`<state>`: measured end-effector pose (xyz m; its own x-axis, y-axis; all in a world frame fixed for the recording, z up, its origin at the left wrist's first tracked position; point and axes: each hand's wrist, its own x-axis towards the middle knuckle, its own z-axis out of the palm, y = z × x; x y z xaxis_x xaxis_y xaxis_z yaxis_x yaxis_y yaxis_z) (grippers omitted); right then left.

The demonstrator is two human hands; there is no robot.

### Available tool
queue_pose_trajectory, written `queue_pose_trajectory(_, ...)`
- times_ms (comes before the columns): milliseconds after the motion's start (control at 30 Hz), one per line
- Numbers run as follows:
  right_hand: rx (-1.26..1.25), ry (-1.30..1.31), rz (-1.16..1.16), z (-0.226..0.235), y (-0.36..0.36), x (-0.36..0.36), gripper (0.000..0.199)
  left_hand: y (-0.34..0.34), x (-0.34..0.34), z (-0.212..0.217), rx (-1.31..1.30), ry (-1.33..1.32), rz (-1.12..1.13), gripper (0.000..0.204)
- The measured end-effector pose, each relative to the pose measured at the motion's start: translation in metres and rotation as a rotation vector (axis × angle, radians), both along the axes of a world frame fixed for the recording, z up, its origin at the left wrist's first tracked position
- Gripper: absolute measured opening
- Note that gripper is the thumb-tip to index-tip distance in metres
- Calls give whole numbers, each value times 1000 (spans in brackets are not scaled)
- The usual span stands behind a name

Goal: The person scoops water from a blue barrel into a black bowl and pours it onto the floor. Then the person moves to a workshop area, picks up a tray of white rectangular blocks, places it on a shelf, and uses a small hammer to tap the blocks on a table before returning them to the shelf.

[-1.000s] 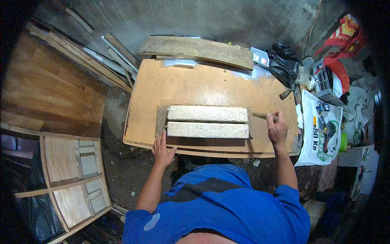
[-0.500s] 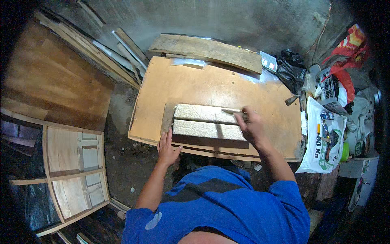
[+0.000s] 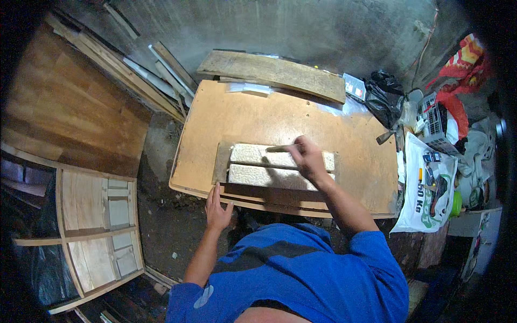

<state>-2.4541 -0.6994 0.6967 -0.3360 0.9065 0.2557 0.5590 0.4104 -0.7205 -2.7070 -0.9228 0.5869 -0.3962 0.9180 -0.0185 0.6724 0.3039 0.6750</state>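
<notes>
Two long cream strips with a rough, crumbly-looking surface, the far strip (image 3: 246,153) and the near strip (image 3: 249,175), lie side by side with a narrow dark gap between them. Under them is a brown board (image 3: 221,163) on the table. My right hand (image 3: 308,160) is closed around a thin, narrow brownish tool (image 3: 277,149), whose tip points left just over the far strip; its exact kind is unclear. My left hand (image 3: 218,211) has its fingers stretched out, with the fingertips at the board's near left corner.
The tan table (image 3: 291,121) carries a long plank (image 3: 274,70) at its back edge. To the right are a black plastic bag (image 3: 383,102), a grey basket (image 3: 433,121) and a white sack (image 3: 420,199) with tools on it. A wooden frame (image 3: 99,229) stands at left.
My right hand and the tool have moved left along the far strip. My left hand has shifted slightly toward me, and the whole view has tilted a little.
</notes>
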Motion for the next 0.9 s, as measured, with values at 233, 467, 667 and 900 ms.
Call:
queue_pose_trajectory(233,-103,287,-789,-86,96,118,34,-1,-8,7,50,23,97,73)
queue_pose_trajectory(467,-176,54,-881,-132,82,192,43,22,-25,5,47,-11,126,63)
queue_pose_trajectory(667,59,-281,-694,-138,40,202,42,49,-41,-9,-19,20,137,57)
queue_pose_trajectory(900,-510,-34,-507,-179,1,202,42,78,-43,-12,-160,8,179,47)
